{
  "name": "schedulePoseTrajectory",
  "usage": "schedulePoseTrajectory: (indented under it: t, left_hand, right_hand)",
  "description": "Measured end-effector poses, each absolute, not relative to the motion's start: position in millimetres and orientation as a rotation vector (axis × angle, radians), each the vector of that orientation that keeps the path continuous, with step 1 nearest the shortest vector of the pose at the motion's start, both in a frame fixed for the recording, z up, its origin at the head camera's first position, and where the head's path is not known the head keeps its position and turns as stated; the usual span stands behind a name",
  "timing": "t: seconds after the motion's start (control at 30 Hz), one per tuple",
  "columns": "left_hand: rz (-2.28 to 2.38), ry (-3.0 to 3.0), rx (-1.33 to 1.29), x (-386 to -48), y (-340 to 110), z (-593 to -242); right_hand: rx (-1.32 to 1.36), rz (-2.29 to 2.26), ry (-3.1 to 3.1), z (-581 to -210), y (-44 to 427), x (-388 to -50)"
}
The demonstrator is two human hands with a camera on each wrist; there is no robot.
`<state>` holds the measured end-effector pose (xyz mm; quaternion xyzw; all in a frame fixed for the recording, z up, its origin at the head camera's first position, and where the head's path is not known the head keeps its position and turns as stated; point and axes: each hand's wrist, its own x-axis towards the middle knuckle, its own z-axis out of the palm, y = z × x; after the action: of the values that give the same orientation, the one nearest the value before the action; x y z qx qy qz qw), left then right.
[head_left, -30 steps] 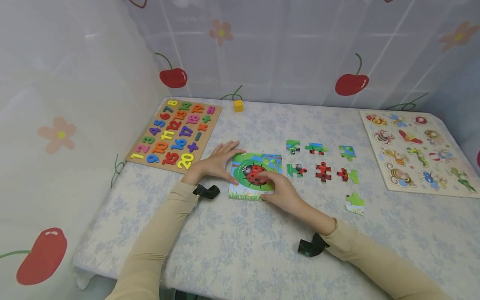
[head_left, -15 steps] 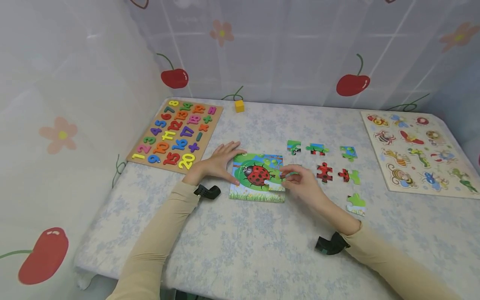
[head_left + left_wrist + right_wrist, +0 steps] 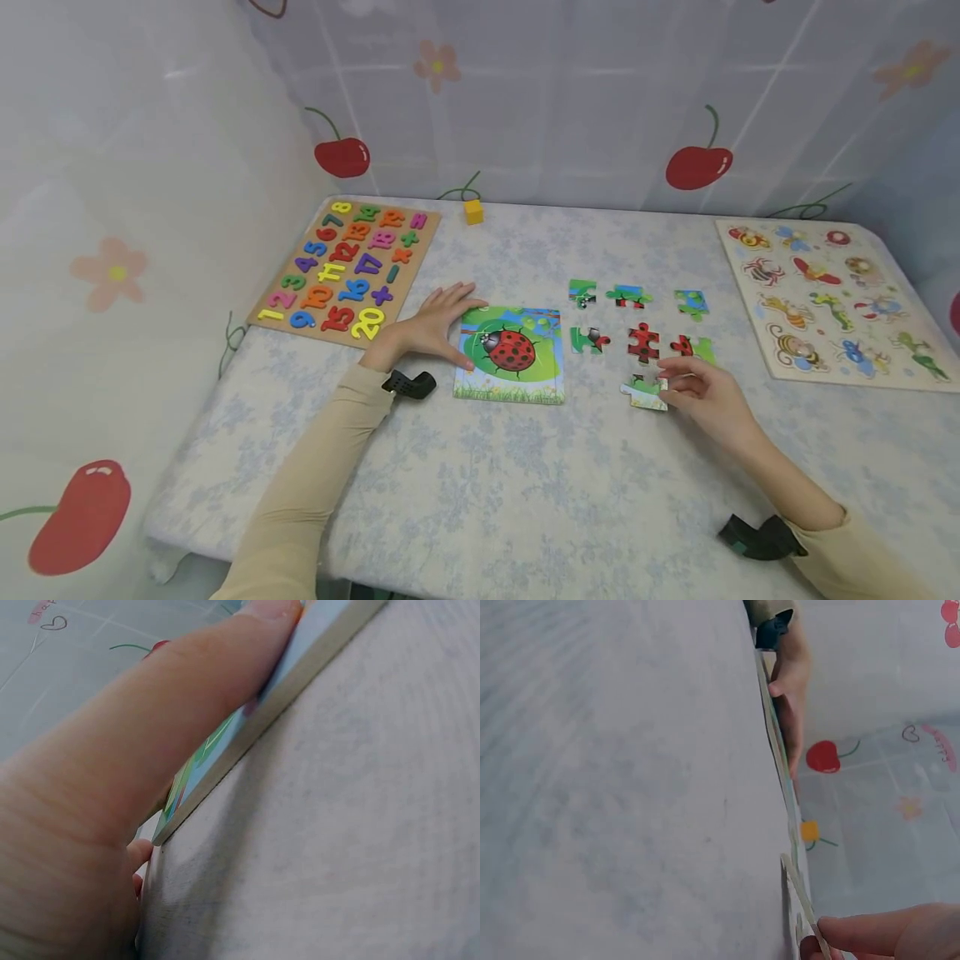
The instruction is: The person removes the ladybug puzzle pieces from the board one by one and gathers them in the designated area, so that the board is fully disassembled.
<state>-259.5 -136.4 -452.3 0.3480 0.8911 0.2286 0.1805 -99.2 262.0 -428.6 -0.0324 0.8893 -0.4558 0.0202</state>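
Note:
A square ladybug puzzle board [image 3: 547, 387] lies flat on the table. My left hand [image 3: 431, 329] rests at its left side, thumb and fingers spread and straight, the thumb on the board's face. The left wrist view shows the thumb along the board edge [image 3: 225, 769]. To the right, my right hand [image 3: 712, 404] pinches a green and white puzzle piece [image 3: 645, 392] between thumb and fingers. In the right wrist view the piece [image 3: 802, 896] appears tilted, edge-on. Several loose pieces lie above it, among them a red one [image 3: 643, 342] and a green-and-red one [image 3: 590, 339].
A wooden number board [image 3: 345, 271] lies at the back left. At the right is a pale board [image 3: 840, 304] with insect pictures. A small yellow cube [image 3: 473, 212] stands at the table's back edge, near the printed curtain [image 3: 555, 108].
My right hand has moved right from the ladybug board, carrying the puzzle piece with it and uncovering the picture. The left hand has stayed in place.

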Motion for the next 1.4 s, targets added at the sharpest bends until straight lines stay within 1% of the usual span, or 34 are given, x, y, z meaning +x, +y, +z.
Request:
schedulePoseTrajectory:
  t: [0.23,0.47,0.6,0.87,1.0,1.2,1.4]
  left_hand:
    - [0.643,2.520,0.973,-259,-138,-452]
    - [0.645,2.517,0.971,-259,-138,-451]
    - [0.653,2.519,0.969,-260,-139,-452]
    - [0.654,2.521,0.976,-259,-138,-453]
    - [0.668,2.515,0.983,-258,-136,-453]
    - [0.674,2.519,1.006,-258,-137,-452]
    - [0.668,2.536,0.989,-258,-136,-449]
  right_hand:
    - [-0.249,-1.321,2.976,-437,263,-97]
    - [-0.269,-1.295,2.971,-432,251,-100]
    - [-0.350,-1.334,2.855,-427,224,-108]
    - [-0.568,-1.425,2.574,-427,140,-127]
    - [-0.625,-1.414,2.524,-431,108,-135]
    - [-0.656,-1.312,2.625,-442,81,-144]
    - [-0.659,-1.316,2.671,-446,76,-147]
